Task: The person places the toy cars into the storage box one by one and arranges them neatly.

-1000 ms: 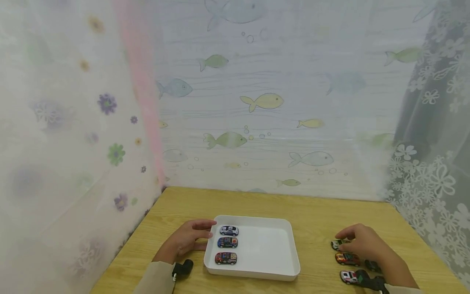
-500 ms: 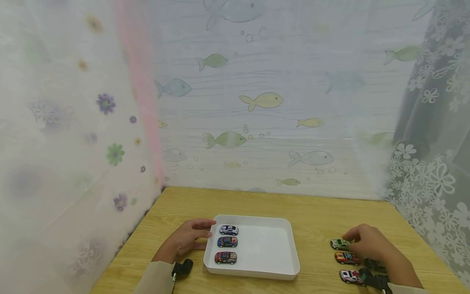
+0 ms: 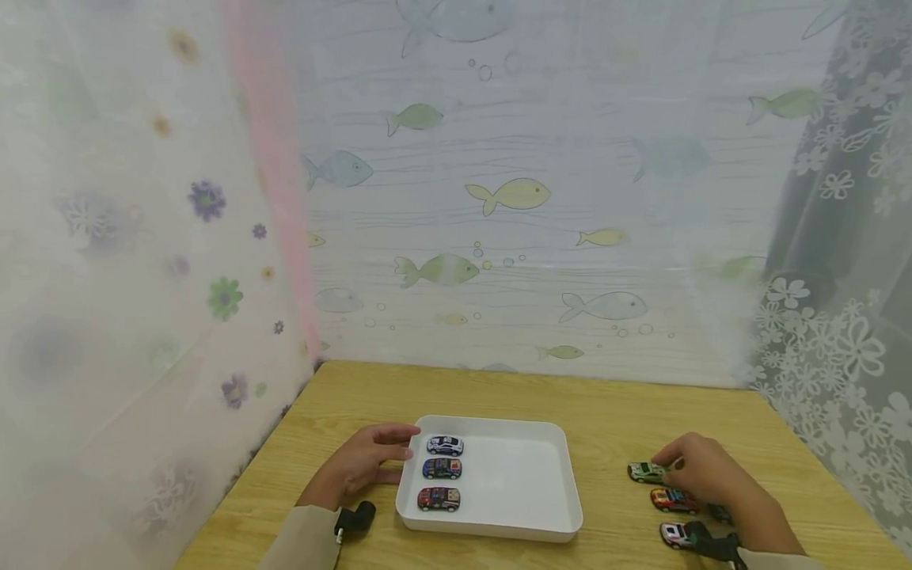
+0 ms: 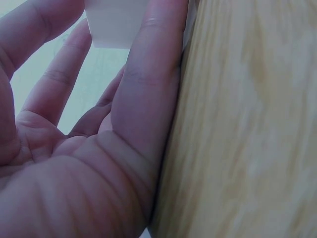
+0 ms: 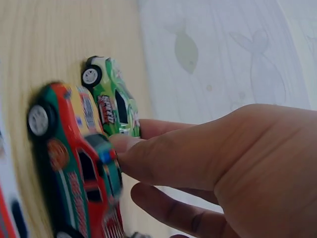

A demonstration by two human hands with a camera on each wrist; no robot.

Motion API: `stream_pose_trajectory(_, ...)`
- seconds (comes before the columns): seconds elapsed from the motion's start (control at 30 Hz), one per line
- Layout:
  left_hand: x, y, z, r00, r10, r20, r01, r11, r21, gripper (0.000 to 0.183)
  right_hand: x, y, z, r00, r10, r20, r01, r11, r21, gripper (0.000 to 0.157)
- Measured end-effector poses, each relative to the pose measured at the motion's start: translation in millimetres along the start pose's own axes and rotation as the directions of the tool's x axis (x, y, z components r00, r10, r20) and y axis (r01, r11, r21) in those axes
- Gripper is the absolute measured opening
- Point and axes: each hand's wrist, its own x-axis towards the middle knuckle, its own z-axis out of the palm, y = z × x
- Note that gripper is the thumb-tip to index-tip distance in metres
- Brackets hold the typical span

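Green car (image 3: 644, 473) is located right of the white tray (image 3: 509, 484). From left: tray wall is touched by the left hand (image 3: 365, 461), fingers extended; 3 toy cars (image 3: 442, 469) are lined up inside; on the table (image 3: 613, 427), red-and-yellow car (image 3: 672, 500) is seen beside green car, which is pinched by the right hand's (image 3: 704, 473) thumb and fingertips.

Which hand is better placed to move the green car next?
Probably the right hand: its fingers touch the green car, while the left hand is farther away at the white tray.
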Motion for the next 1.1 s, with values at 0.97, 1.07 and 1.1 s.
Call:
stream_pose_trajectory(0.97, -2.1, 2.7, 3.5, 1.000, 0.003, -0.011, -0.003, 1.000, 0.000, 0.051, 13.1, -30.5, 25.8, 1.000, 0.010, -0.018, -0.011, 0.999, -0.043, 0.026)
stream_pose_trajectory(1.07, -2.1, 2.4, 3.5, 1.000, 0.000, -0.010, 0.000, 1.000, 0.003, 0.051, 13.9, -33.1, 27.4, 1.000, 0.015, -0.023, -0.016, 0.998, -0.055, 0.026)
stream_pose_trajectory(1.1, -2.2, 2.4, 3.5, 1.000, 0.000, -0.010, 0.000, 1.000, 0.004, 0.051, 13.9, -34.1, 28.0, 1.000, 0.016, -0.025, -0.018, 0.998, -0.054, 0.026)
